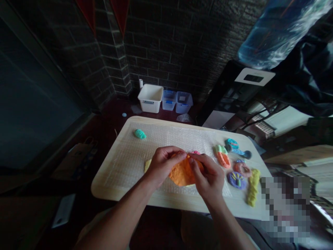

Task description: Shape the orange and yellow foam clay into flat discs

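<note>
A flattened sheet of orange modelling clay (182, 173) hangs between my two hands above the table's near middle. My left hand (165, 163) pinches its upper left edge between thumb and fingers. On the opposite side, the thumb and fingers of my right hand (209, 173) close on the upper right edge, with the two sets of fingertips almost meeting. Part of a yellow piece (147, 165) shows beside my left hand; the rest is covered. Behind the right fingers a bit of pink clay (195, 152) peeks out.
Bubble wrap (125, 156) covers much of the pale table (104, 189). A green clay lump (140, 134) lies far left. At right are a green-and-orange clay shoe shape (222, 157), a purple disc (236, 180), a yellow strip (253, 187) and other clay pieces. Bins (151, 99) stand beyond.
</note>
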Motion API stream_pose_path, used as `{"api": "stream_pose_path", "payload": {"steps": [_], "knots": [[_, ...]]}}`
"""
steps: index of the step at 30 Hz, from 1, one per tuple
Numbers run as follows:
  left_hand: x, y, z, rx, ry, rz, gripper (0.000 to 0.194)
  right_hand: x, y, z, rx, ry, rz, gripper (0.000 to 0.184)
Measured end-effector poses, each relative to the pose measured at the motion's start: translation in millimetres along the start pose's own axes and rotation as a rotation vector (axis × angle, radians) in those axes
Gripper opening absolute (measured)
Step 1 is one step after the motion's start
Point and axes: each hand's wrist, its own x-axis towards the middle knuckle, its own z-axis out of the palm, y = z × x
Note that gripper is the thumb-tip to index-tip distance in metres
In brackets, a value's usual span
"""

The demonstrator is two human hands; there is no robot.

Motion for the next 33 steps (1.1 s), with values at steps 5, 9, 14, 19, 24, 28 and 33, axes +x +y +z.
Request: {"api": "stream_pose_path", "payload": {"steps": [5, 9, 14, 19, 24, 28, 33], "knots": [[-1.9, -5.7, -4.7, 0.161, -0.039, 0.063, 0.022, -0.1, -2.9, 0.8, -0.083, 0.063, 0.038, 0.009], [-1.9, -10.0, -11.1, 0.252, -0.094, 0.116, 0.022, -0.8, -3.7, 3.3, -0.05, 0.068, 0.086, 0.01], [-0.6, -8.2, -11.4, 0.251, -0.069, 0.099, 0.022, -1.5, -1.5, 4.7, 0.024, 0.015, 0.085, 0.01], [-0.1, -1.2, -7.6, 0.136, -0.054, -0.018, 0.02, 0.4, 3.6, 4.5, 0.076, -0.031, 0.042, 0.015], [0.5, -4.7, -8.2, 0.05, -0.118, -0.109, 0.023, -0.6, 8.9, 6.9, 0.172, 0.045, 0.12, 0.013], [1.2, -8.8, -9.7, 0.136, -0.088, -0.086, 0.022, 0.8, 5.3, 6.2, 0.193, -0.027, 0.067, 0.023], [-1.1, -2.4, -6.4, 0.139, -0.064, -0.082, 0.023, 0.1, 3.9, 5.5, 0.143, -0.107, 0.019, 0.028]]}}
